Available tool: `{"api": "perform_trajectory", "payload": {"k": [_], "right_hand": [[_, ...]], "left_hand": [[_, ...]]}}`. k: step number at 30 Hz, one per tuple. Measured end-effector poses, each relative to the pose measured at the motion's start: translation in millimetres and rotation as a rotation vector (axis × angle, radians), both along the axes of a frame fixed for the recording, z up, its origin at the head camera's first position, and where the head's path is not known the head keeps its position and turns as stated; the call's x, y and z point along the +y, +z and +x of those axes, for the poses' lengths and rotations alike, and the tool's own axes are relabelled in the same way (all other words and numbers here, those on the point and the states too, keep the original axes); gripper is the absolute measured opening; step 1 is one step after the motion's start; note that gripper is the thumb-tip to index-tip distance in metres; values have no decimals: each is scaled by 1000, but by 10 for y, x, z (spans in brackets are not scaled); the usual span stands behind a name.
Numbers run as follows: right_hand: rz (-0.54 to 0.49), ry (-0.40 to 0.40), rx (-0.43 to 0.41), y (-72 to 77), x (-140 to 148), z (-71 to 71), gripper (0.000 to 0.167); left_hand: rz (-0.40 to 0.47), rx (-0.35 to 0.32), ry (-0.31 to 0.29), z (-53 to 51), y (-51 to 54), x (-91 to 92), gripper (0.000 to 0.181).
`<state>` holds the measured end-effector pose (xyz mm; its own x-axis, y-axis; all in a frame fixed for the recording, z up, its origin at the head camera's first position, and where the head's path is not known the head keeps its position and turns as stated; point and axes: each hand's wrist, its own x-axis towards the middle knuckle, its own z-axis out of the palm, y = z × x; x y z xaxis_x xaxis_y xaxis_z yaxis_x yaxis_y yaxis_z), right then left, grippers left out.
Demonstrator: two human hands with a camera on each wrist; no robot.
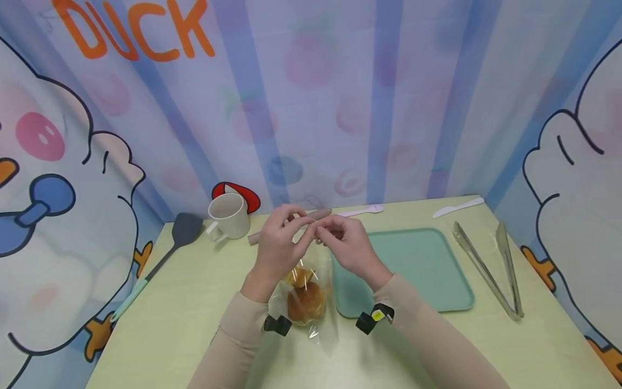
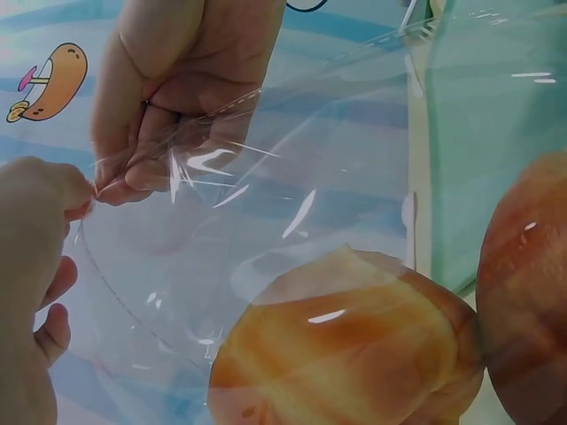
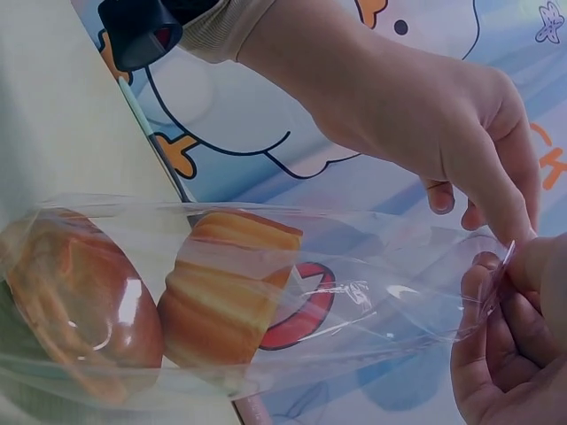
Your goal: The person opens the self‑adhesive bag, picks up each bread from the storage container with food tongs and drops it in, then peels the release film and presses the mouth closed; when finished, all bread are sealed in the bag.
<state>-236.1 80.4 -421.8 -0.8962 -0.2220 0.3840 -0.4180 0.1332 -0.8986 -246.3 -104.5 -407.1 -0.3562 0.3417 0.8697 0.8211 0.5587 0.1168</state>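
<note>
A clear plastic bag (image 3: 372,257) hangs upright below both hands, with two pieces of bread inside. One is a round brown bun (image 1: 306,305); above it lies a ridged, golden piece of bread (image 3: 229,292). My left hand (image 1: 282,246) pinches the top edge of the bag between thumb and forefinger, its other fingers loosely bent. Right beside it, my right hand (image 1: 349,244) pinches the same edge with fingers curled in. In the right wrist view the fingertips of both hands meet at the bag's gathered mouth.
A green tray (image 1: 413,265) lies to the right, with metal tongs (image 1: 486,275) beyond it. Along the back are a white mug (image 1: 229,217), a rolling pin (image 1: 254,237), a pink plastic fork (image 1: 362,210) and a white plastic knife (image 1: 458,207). A spatula (image 1: 187,229) lies left.
</note>
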Motion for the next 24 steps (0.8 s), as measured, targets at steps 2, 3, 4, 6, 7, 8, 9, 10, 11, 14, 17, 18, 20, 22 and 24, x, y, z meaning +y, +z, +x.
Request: {"api": "perform_trajectory", "payload": {"k": [2, 3, 4, 6, 7, 8, 9, 10, 11, 14, 17, 18, 20, 22, 24], "right_hand": [[3, -1, -1, 11, -3, 2, 16], [3, -2, -1, 15, -5, 2, 16], [2, -3, -3, 20, -8, 5, 15], [1, -5, -3, 31, -13, 11, 15], [-1, -3, -2, 35, -15, 14, 15], [-1, -2, 0, 40, -17, 18, 15], [-2, 0, 2, 42, -19, 19, 15], [-5, 2, 3, 40, -20, 19, 15], [-10, 3, 0, 36, -18, 17, 15], [-25, -5, -17, 22, -4, 3, 14], [-44, -30, -43, 5, 23, -20, 15], [-46, -35, -49, -1, 29, -23, 16], [-49, -43, -59, -10, 40, -34, 18], [-53, -43, -70, -10, 51, -38, 20], [-57, -40, -82, -8, 58, -39, 20]], "left_hand": [[-9, -8, 4, 1, 11, -1, 6], [-15, -12, 8, 1, 14, -2, 7], [-21, -18, 12, -1, 15, -3, 8], [-36, -33, 23, -1, 17, -3, 9], [-44, -39, 28, -4, 14, -4, 10], [-49, -44, 34, -8, 9, -7, 11], [-49, -49, 39, -12, 2, -11, 14], [-45, -55, 43, -16, -3, -16, 17], [-33, -62, 44, -16, -3, -23, 20], [35, -80, 57, -32, -4, -67, 31], [151, -154, -4, -45, 13, -134, 30], [184, -192, -31, -47, 6, -164, 27], [246, -276, -115, -50, 0, -223, 17], [295, -351, -191, -42, -7, -276, 8], [327, -405, -240, -36, -14, -324, 4]]}}
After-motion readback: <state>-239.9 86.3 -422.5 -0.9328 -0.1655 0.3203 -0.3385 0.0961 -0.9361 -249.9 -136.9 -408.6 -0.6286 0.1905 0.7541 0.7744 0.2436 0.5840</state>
